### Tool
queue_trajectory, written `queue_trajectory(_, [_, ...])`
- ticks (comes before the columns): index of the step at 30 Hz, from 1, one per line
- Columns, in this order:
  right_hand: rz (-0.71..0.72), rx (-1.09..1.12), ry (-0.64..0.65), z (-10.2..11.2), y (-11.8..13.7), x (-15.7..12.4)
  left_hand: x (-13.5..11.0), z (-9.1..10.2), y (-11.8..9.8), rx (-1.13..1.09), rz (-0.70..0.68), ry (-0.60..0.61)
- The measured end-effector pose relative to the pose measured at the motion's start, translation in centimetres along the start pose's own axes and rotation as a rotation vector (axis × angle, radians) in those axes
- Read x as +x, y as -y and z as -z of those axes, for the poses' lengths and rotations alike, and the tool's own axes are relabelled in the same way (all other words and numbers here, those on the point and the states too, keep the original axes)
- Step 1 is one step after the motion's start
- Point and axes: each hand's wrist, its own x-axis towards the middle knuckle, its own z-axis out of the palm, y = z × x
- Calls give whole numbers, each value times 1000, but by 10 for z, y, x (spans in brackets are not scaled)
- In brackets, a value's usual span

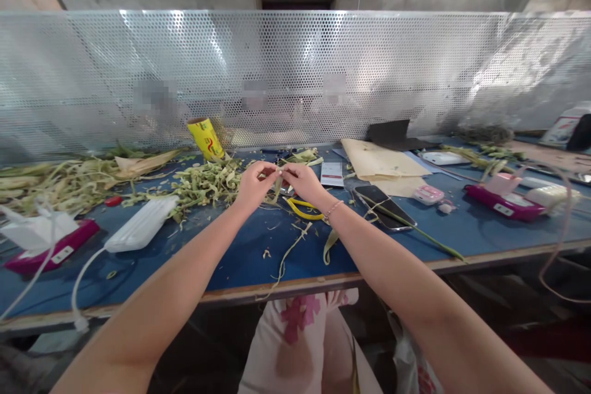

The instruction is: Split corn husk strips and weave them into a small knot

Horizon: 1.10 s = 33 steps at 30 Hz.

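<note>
My left hand [255, 184] and my right hand [302, 183] meet over the middle of the table, fingertips pinched together. Between them is a thin pale-green plant strip [277, 188], its end hanging below the fingers. Just under my right hand lies a tool with yellow handles [305, 214], its head partly hidden by the hand. A heap of green plant scraps [207, 181] spreads left of my left hand. A loose pale fibre strand [292, 251] trails toward the table's front edge.
A yellow tube [205, 138] leans behind the heap. White power bank [142, 225] and magenta power strip [53, 246] sit left. Rightward are a small white card [332, 174], brown paper [381, 159], phone [385, 207] with a stalk across it, and another magenta strip [503, 203]. Perforated metal screen [295, 74] stands behind.
</note>
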Motion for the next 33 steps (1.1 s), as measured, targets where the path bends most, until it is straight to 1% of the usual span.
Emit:
queue_trajectory(4, [-19,37,1,0,2,0,-1,1,-4,14,31,-5])
queue_trajectory(7, [-29,39,-8,0,4,-1,0,2,-6,69,46,12])
queue_trajectory(10, [-41,29,-3,0,6,-3,0,2,-6,147,-18,5])
queue_trajectory(12, [-30,-32,-17,0,7,-3,-1,0,-4,166,-53,0])
queue_trajectory(15, [-14,-125,-33,0,7,-3,-2,-3,1,173,-70,15])
queue_trajectory(17, [-22,-132,-31,0,5,-2,-2,-3,4,195,-85,31])
queue_trajectory(19, [-41,-94,-34,-1,3,-2,-1,-3,6,231,-110,47])
queue_trajectory(23, [-104,62,-42,-2,1,-1,1,0,5,287,-150,44])
queue_trajectory(26, [-96,62,-37,-2,1,-1,1,0,3,275,-104,11])
queue_trajectory(30, [6,-166,-79,0,4,-2,-1,-1,0,215,13,-10])
queue_trajectory(33, [101,-227,-114,2,6,-2,-3,-3,-4,126,91,-20])
